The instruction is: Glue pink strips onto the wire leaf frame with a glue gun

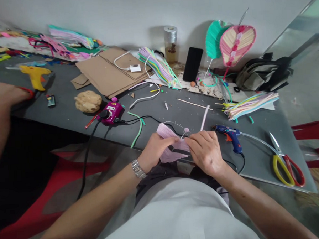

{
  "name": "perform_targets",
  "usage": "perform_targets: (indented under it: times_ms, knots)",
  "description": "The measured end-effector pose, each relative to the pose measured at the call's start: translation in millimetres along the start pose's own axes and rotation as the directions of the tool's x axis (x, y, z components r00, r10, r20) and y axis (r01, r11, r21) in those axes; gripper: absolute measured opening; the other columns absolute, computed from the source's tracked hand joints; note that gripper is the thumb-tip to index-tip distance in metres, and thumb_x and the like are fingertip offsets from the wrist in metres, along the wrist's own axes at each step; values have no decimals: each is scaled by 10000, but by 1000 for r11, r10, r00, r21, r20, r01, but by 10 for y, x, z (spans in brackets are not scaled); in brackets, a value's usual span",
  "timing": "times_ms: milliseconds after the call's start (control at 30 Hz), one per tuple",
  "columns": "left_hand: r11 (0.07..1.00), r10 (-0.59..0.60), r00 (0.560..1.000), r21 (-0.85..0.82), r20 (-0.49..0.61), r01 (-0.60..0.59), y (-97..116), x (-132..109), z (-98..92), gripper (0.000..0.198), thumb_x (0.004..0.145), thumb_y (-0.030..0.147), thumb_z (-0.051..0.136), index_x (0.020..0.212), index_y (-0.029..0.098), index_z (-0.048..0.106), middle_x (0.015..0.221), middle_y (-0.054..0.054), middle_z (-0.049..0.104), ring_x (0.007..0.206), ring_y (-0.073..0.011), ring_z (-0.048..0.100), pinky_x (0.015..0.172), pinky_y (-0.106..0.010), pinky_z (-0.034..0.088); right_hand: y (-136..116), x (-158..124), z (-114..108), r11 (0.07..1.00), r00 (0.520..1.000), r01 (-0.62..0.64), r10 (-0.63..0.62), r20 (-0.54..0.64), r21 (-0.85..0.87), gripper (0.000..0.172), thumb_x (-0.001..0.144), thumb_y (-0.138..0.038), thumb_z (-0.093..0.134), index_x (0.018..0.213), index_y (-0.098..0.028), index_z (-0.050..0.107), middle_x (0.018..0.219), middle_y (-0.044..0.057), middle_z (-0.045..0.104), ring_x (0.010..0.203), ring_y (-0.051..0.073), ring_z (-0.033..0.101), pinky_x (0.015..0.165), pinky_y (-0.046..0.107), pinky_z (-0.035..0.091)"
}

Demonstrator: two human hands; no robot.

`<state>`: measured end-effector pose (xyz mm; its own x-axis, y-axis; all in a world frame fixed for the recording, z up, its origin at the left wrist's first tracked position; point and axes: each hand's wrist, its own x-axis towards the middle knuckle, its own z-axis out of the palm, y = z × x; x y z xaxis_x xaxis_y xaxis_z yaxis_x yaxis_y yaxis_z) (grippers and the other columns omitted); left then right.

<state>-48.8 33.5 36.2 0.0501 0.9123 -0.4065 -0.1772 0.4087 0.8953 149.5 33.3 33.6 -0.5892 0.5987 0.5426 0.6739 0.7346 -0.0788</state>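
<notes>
My left hand (153,150), with a metal watch on its wrist, is closed on a lilac fan-shaped piece (167,131) that looks made of pipe cleaners. At the right side of that piece, my right hand (207,151) is closed in a pinch. From behind its fingers a pale pink pipe cleaner (205,117) sticks up; its lower end is hidden. A thin stem with a small pink ball (186,130) rises between my hands. A blue glue gun (231,134) lies on the table just right of my right hand.
Yellow-and-red-handled scissors (286,164) lie at the right table edge. A purple power socket (113,113) with cables, a brown lump (88,101) and cardboard (106,72) are left. Pipe-cleaner bundles (251,105) and finished fans (238,45) stand behind. Another person's hand (7,93) is far left.
</notes>
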Motion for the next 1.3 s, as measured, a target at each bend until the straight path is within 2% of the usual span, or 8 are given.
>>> perform_targets:
  times_ms: [367,500,600,667,767,867,1100,1300]
  knots:
    - [1000,-6,999,-25,-33,5,-60,19,-20,228,656,338,852,710,137,757,682,-22,724,639,-161,624,626,-267,460,49,-43,-67,999,990,-42,38,-136,-26,183,946,-131,641,1105,-217,667,1029,59,720,946,202,610,838,373,377]
    - [987,75,986,-128,-146,-94,-18,51,53,244,637,348,873,701,142,758,670,-19,716,656,-164,629,626,-266,462,54,-248,-85,922,846,-288,371,-382,258,136,898,-163,730,955,-232,627,933,29,672,872,181,614,834,358,445]
    - [962,133,970,-210,-203,-176,-24,74,183,239,631,335,886,709,144,766,712,-28,747,698,-168,659,687,-275,494,-20,-348,26,508,607,-509,784,-129,695,223,876,-320,783,998,-219,626,921,28,666,815,169,624,743,318,485]
    - [948,160,962,-239,-220,-212,-52,66,296,233,627,323,892,712,144,769,726,-28,759,703,-169,669,715,-285,511,-79,-320,103,128,491,-509,855,165,851,408,808,-421,837,1093,-204,642,985,55,714,867,194,665,759,326,520]
    - [942,171,960,-251,-220,-225,-100,13,463,220,626,303,896,721,146,775,724,-23,765,697,-171,675,725,-295,528,-118,-192,160,-241,463,-414,775,431,878,426,720,-458,887,998,-184,717,944,57,770,865,213,697,823,351,542]
    - [946,153,968,-253,-199,-202,-124,-48,566,221,623,307,898,712,147,774,726,-27,770,700,-180,681,732,-310,538,-96,-105,166,-364,414,-335,772,483,869,317,668,-422,912,813,-186,759,794,16,768,734,179,680,767,321,541]
    - [950,83,988,-290,-128,-117,-127,-59,548,409,622,337,927,935,145,749,811,-20,759,752,-172,676,759,-302,520,-141,-155,66,-268,449,-317,803,393,910,238,728,-402,878,819,-197,798,792,11,772,708,162,669,729,297,538]
    - [910,216,962,-323,-166,-260,34,-118,539,652,609,318,965,1152,206,622,929,7,713,869,-151,669,816,-267,505,-246,-27,-275,286,678,-333,735,18,898,120,897,-299,763,837,-195,755,787,8,696,692,131,614,639,253,479]
